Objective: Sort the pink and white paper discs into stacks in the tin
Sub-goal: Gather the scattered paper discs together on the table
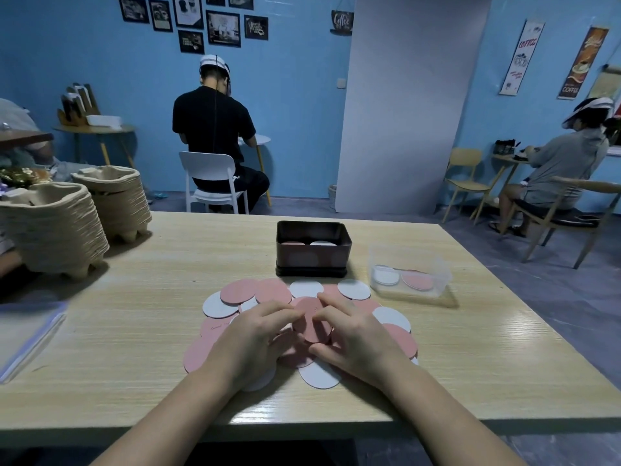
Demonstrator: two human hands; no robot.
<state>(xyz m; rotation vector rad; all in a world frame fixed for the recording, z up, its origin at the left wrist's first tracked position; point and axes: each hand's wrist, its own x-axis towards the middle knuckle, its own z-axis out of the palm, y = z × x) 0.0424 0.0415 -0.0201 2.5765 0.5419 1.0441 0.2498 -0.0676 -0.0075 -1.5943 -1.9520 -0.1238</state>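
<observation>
Pink discs and white discs lie spread and overlapping on the wooden table, in front of a dark rectangular tin. Inside the tin a pink stack sits on the left and a white stack on the right. My left hand and my right hand meet over the pile. Between their curled fingers they hold a small stack of pink discs. My hands hide the discs beneath them.
A clear plastic box to the right of the tin holds a white and a pink disc. Two stacks of pulp cup trays stand at the table's left. A plastic sleeve lies at the left edge. People sit at other tables behind.
</observation>
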